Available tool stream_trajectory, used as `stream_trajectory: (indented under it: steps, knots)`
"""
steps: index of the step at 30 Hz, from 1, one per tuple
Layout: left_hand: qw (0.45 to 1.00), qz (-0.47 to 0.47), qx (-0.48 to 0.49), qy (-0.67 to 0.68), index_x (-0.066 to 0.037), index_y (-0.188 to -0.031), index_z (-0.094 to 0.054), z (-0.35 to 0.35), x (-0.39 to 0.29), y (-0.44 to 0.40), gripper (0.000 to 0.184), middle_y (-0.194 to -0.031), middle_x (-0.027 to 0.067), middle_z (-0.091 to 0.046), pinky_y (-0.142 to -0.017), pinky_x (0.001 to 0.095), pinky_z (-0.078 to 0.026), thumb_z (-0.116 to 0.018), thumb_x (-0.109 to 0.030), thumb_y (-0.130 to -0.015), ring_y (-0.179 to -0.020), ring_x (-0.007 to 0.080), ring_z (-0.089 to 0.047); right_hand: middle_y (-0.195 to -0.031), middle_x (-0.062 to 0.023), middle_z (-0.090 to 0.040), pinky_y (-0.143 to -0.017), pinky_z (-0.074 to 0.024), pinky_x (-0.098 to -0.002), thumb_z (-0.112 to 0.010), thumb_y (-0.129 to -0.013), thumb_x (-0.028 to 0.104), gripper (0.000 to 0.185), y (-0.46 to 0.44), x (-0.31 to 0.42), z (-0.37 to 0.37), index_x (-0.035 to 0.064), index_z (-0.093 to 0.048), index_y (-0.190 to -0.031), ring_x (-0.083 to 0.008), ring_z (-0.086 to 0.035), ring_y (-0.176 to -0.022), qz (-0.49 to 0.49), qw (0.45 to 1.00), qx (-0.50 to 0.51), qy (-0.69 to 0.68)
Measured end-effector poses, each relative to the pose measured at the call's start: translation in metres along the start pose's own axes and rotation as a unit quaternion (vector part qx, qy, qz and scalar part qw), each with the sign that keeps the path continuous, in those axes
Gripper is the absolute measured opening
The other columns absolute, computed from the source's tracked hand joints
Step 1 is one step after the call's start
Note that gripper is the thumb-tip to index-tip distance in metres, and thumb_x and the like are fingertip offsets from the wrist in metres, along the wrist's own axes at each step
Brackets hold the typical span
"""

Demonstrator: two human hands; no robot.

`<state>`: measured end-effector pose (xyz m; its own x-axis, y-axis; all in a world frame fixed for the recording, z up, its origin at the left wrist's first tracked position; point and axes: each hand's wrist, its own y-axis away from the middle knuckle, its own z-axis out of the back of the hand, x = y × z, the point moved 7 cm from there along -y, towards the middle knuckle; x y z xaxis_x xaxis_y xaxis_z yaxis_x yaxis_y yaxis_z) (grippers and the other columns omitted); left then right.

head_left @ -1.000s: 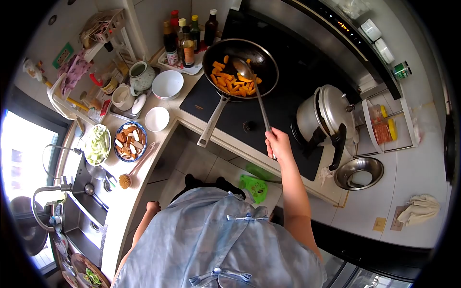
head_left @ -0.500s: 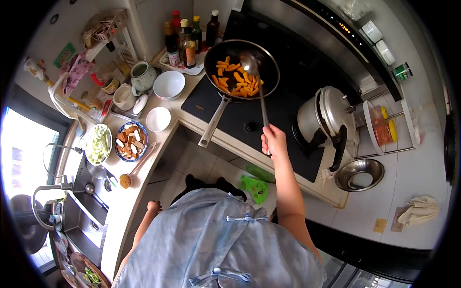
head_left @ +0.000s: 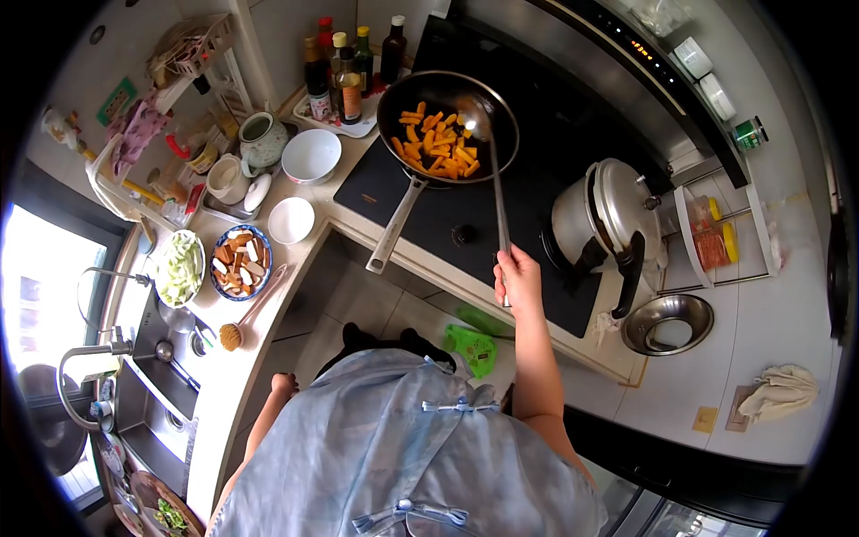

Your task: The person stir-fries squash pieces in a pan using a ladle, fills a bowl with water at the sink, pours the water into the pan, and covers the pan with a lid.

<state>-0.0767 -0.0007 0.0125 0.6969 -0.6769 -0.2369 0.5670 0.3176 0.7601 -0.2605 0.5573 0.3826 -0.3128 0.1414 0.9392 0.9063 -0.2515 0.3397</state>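
My right hand [head_left: 519, 279] is closed around the end of a long metal ladle [head_left: 498, 197]. The ladle's bowl lies in a dark frying pan [head_left: 434, 88], at the right side of some orange vegetable strips [head_left: 437, 141]. On the black cooktop, the pan sits with its metal handle [head_left: 396, 224] pointing towards me; neither hand touches that handle. My left hand [head_left: 284, 385] hangs low beside the counter edge, fingers curled, with nothing visible in it.
A pressure cooker [head_left: 582, 215] stands right of the pan, a steel bowl [head_left: 658, 345] beyond it. On the left counter are white bowls [head_left: 311, 159], a plate of brown and white pieces [head_left: 242, 261], pale green slices [head_left: 181, 268] and a brush [head_left: 231, 336]. Bottles [head_left: 349, 94] stand behind.
My right hand has shifted slightly right and towards me with the ladle, whose bowl has moved right in the pan. The orange strips have been pushed about. My left hand is almost unchanged.
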Motion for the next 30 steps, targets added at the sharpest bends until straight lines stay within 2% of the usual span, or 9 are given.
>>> stream_trajectory:
  steps: [3, 10, 17, 20, 23, 26, 30]
  knots:
    - [1.0, 0.0, -0.001, -0.003, -0.004, -0.102, -0.059, 0.001, -0.001, -0.001, 0.03, -0.103, 0.0166, -0.06, -0.077, 0.0382, -0.045, -0.057, -0.02, -0.077, -0.098, 0.0324, -0.056, -0.056, -0.0012, -0.045, -0.027, -0.0305, -0.0231, -0.049, -0.09, 0.015, 0.014, 0.002, 0.008, 0.001, 0.0044, -0.053, -0.099, -0.0077, -0.039, -0.032, 0.017, 0.999, -0.029, 0.0]
    - [1.0, -0.004, -0.003, -0.015, -0.005, -0.103, -0.059, 0.0, -0.003, -0.004, 0.03, -0.104, 0.0161, -0.06, -0.078, 0.038, -0.045, -0.057, -0.02, -0.077, -0.098, 0.032, -0.056, -0.055, -0.0016, -0.046, -0.028, -0.0317, -0.0245, -0.048, -0.09, 0.013, 0.019, 0.006, -0.007, -0.013, 0.0021, -0.053, -0.104, -0.0086, -0.039, -0.032, -0.045, 0.998, 0.033, 0.011]
    - [1.0, -0.001, -0.008, -0.026, -0.006, -0.103, -0.059, -0.001, 0.003, -0.004, 0.03, -0.105, 0.0156, -0.06, -0.078, 0.0378, -0.045, -0.057, -0.021, -0.078, -0.099, 0.0317, -0.055, -0.056, -0.0017, -0.046, -0.028, -0.0316, -0.0245, -0.049, -0.09, 0.014, 0.02, -0.002, -0.009, -0.016, 0.0028, -0.053, -0.106, -0.0089, -0.04, -0.032, -0.03, 0.998, 0.012, -0.046]
    - [0.999, 0.001, -0.006, -0.037, -0.006, -0.104, -0.059, -0.007, 0.007, -0.005, 0.03, -0.105, 0.0154, -0.06, -0.078, 0.0377, -0.045, -0.056, -0.022, -0.078, -0.099, 0.0316, -0.055, -0.056, -0.0013, -0.046, -0.028, -0.0317, -0.0244, -0.048, -0.09, 0.015, 0.021, 0.003, -0.003, -0.016, 0.003, -0.052, -0.107, -0.0086, -0.04, -0.032, -0.019, 0.999, 0.014, -0.024]
    - [0.999, -0.002, -0.008, -0.051, -0.007, -0.104, -0.059, -0.009, 0.008, -0.008, 0.03, -0.106, 0.0152, -0.06, -0.078, 0.0377, -0.045, -0.056, -0.022, -0.078, -0.099, 0.0315, -0.055, -0.056, -0.001, -0.046, -0.028, -0.0319, -0.0243, -0.048, -0.09, 0.015, 0.022, 0.002, -0.014, -0.019, 0.0029, -0.052, -0.108, -0.0083, -0.039, -0.032, -0.063, 0.996, 0.059, -0.037]
    - [0.999, -0.003, -0.01, -0.053, -0.007, -0.104, -0.059, -0.011, 0.006, -0.011, 0.03, -0.106, 0.0151, -0.06, -0.078, 0.0377, -0.046, -0.056, -0.022, -0.078, -0.099, 0.0315, -0.055, -0.055, -0.0008, -0.046, -0.029, -0.0328, -0.0245, -0.048, -0.09, 0.014, 0.022, -0.007, -0.021, -0.024, 0.0024, -0.053, -0.108, -0.0082, -0.04, -0.033, -0.049, 0.998, 0.044, 0.001]
    - [0.998, -0.02, -0.01, -0.054, -0.006, -0.102, -0.06, -0.012, 0.006, -0.017, 0.029, -0.105, 0.0152, -0.06, -0.077, 0.0379, -0.046, -0.055, -0.022, -0.078, -0.098, 0.0319, -0.056, -0.055, 0.0, -0.045, -0.029, -0.0309, -0.0222, -0.049, -0.09, 0.015, 0.017, -0.009, -0.013, -0.024, 0.005, -0.054, -0.102, -0.0066, -0.039, -0.034, -0.012, 1.0, -0.014, -0.025]
